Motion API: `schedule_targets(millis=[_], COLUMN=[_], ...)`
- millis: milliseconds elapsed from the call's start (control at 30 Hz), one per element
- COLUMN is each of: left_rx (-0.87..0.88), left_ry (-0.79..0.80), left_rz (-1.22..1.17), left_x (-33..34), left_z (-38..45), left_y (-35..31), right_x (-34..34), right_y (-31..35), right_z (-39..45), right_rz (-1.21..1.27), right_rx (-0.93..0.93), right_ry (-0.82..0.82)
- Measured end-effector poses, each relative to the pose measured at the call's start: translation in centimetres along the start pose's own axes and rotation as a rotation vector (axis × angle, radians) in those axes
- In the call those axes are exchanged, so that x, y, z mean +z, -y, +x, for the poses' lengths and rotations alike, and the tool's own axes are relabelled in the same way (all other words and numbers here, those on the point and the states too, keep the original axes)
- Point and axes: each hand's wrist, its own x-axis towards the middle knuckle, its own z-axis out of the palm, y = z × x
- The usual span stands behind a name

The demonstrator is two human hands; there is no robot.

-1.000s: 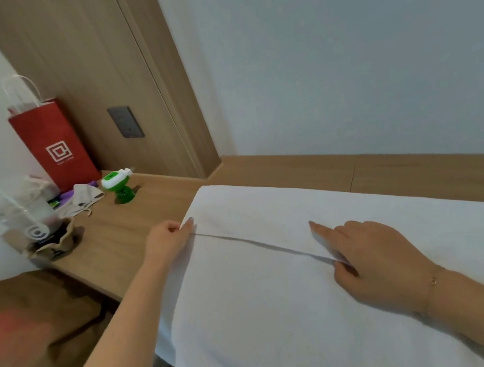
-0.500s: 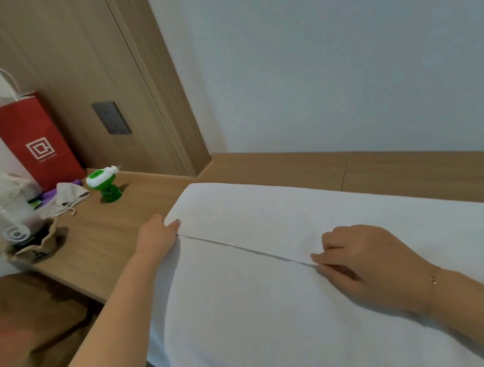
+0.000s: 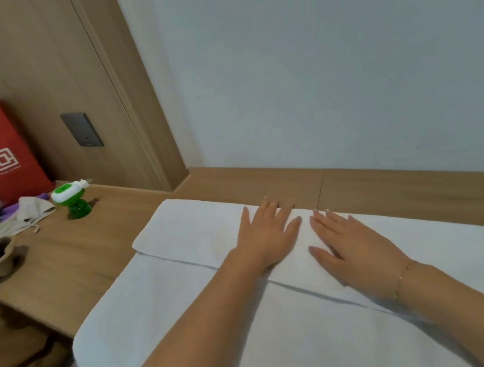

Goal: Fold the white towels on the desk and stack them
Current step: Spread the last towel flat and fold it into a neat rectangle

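Flat under both palms, white towel [image 3: 189, 301] shows a folded-over far strip.

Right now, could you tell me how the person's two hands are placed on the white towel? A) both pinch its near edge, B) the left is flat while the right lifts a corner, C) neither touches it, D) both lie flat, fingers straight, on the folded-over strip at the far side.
D: the left hand and the right hand both rest palm-down, fingers straight, side by side on the folded strip of the white towel.

left hand [image 3: 268, 232] flat, right hand [image 3: 351, 242] flat
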Motion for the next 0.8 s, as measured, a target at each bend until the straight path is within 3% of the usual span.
schedule_targets(millis=[167,367,500,667,800], left_rx=[-0.055,-0.309,-0.363,-0.405,-0.175], left_ry=[-0.028,-0.027,-0.004,-0.052,-0.127], left_rz=[0.035,0.131,0.147,0.125,-0.008], left_x=[1.6,-0.4,-1.3,-2.2,-1.7], left_z=[0.0,0.0,0.6,-0.5,-1.9], left_y=[3.9,13.7,16.9,13.9,4.7], right_x=[1.2,1.6,2.0,1.9,1.1], right_y=[-0.4,-0.3,0.0,-0.2,-0.3], right_z=[-0.1,-0.1,0.2,1.2,1.5], right_rz=[-0.064,-0.047,-0.044,-0.025,0.176], right_rx=[0.02,0.014,0.027,0.009,-0.03], right_ry=[0.025,-0.013,-0.064,-0.059,-0.115])
